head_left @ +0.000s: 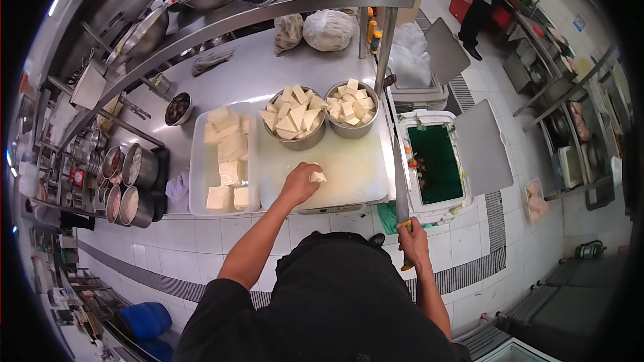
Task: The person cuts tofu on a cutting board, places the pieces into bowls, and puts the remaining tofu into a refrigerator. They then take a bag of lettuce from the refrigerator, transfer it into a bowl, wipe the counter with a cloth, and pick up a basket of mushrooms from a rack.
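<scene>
My left hand (301,183) is closed round a small white piece (318,177) over the front of the pale cutting board (355,175). In my right hand (412,243) is the yellow handle of a long knife (400,188), held past the board's right edge with the blade pointing away from me. Behind the board stand two steel bowls heaped with cut white pieces, the left one (300,141) and the right one (351,131). Left of the board, a white tub (198,174) holds larger white blocks (233,147) in liquid.
A steel shelf (268,17) spans above the counter's back. At the right stands a bin with a green liner (435,164). Steel pots (139,166) are at the left. A person (488,3) works at a far counter, upper right.
</scene>
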A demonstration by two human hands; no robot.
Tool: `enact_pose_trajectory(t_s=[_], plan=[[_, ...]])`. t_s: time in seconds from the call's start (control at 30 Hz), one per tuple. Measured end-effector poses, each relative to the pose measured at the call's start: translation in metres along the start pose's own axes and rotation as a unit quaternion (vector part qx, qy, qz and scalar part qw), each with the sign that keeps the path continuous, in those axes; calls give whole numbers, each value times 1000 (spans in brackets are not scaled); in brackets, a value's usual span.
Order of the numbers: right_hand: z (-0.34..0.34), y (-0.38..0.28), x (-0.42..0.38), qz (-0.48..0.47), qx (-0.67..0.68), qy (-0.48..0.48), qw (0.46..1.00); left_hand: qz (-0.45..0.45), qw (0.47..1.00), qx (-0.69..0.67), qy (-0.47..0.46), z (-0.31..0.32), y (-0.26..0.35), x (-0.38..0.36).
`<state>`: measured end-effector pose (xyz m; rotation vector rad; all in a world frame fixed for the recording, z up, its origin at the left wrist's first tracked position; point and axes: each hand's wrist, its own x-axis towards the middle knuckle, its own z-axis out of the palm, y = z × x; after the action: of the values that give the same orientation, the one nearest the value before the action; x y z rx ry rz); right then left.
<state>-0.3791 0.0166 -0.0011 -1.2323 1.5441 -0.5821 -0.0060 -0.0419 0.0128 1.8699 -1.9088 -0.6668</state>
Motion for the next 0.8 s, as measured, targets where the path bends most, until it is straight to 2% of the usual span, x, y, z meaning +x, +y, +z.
enact_pose_trajectory(t_s=[0.03,0.07,0.1,0.13,0.2,0.27,0.3,0.37,0.47,0.5,0.53,0.6,0.63,0.8], plan=[[-1,-3,1,2,3,-3,1000,1,997,-52,51,-1,-3,-1],[-2,-5,2,5,6,-5,1000,3,997,-52,52,-4,-7,2],[-2,-7,3,4,6,-5,1000,-47,977,-191,78,-14,-5,3],[-1,-7,3,0,7,0,1000,-98,934,-327,103,-29,2,4],[1,-10,2,-5,4,-5,1000,-73,925,-336,160,-72,6,19],[3,-15,2,1,12,-5,1000,-57,945,-235,218,-104,-8,45],[3,-12,5,-3,12,-6,1000,-56,945,-234,221,-118,-10,56],[4,-1,8,-12,-17,-18,1000,-95,971,-25,217,-142,-10,72],[3,0,7,-16,-16,-7,1000,-94,981,-23,167,-164,-17,93],[3,0,6,-14,-11,-5,1000,-90,976,-141,142,-162,-39,107],[2,1,4,-11,-2,-2,1000,-88,977,-138,138,-166,-36,108],[0,2,2,-7,10,5,1000,-134,929,-322,120,-171,-31,114],[0,3,0,0,26,7,1000,-151,915,-356,114,-176,-33,118],[-3,5,-7,16,29,17,999,-88,935,-293,182,-170,-28,135]])
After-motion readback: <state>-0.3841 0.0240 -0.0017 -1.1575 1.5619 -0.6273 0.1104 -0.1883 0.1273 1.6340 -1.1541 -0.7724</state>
